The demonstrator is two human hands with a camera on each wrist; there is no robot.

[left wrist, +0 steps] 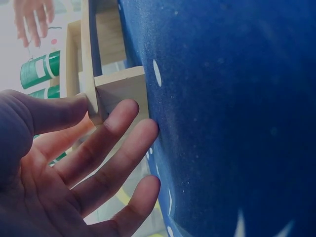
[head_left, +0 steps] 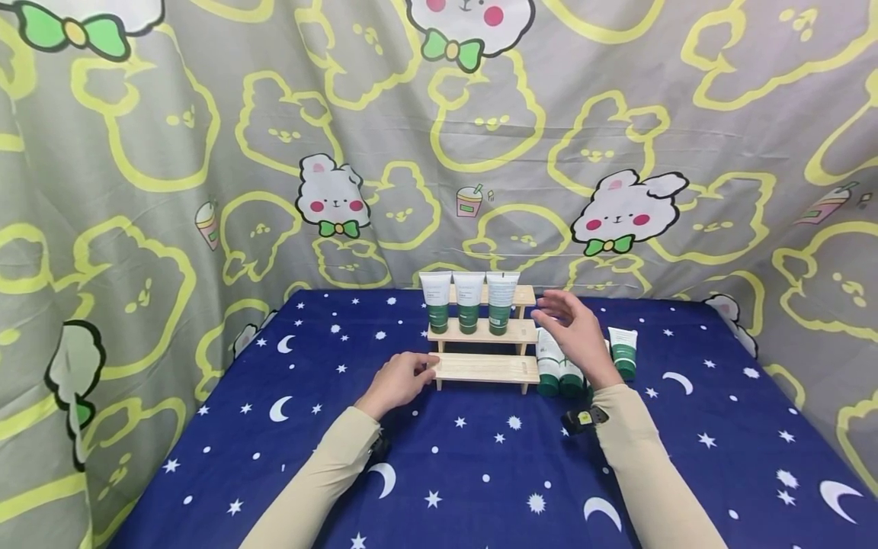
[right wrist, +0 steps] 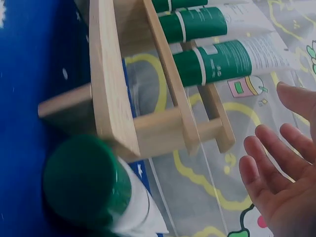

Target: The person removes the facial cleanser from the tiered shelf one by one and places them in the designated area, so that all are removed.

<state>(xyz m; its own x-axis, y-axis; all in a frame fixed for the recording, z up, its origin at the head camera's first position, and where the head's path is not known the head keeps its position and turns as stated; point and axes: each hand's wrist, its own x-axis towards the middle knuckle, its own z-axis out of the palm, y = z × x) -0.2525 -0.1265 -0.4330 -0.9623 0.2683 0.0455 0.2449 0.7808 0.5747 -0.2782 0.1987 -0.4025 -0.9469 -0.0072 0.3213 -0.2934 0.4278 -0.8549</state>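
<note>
Nearest, two forearms in beige sleeves (head_left: 312, 476), reaching in from the bottom edge, with a dark strapped device (head_left: 585, 418) at the right wrist. Beneath, a table (head_left: 494, 511) covered in dark blue with white stars and moons. Farther in, low at the left end of a three-step wooden rack (head_left: 485, 367), the left hand (head_left: 398, 381), palm turned inward. Thumb laid on the end of the bottom step, index finger tucked behind, lightly pinching the wood; remaining fingers loosely bent and fanned out beside the leg under that step. Just right of the rack, on the table, a small cluster of white tubes (head_left: 549, 370) with green caps, partly behind the right arm, caps toward the near side; a single tube (head_left: 623, 354) farther right, beyond the wrist. Above the cluster, the right hand (head_left: 576, 335), raised to about the height of the upper steps, palm toward the rack. Fingers spread, gently bent and empty, apart from wood and tubes alike. On the middle step, three matching tubes (head_left: 468, 301), upright on their caps in a row. Behind those, the top step, mostly hidden. At the very back, a grey curtain (head_left: 439, 191) with yellow outlines and white rabbits.
</note>
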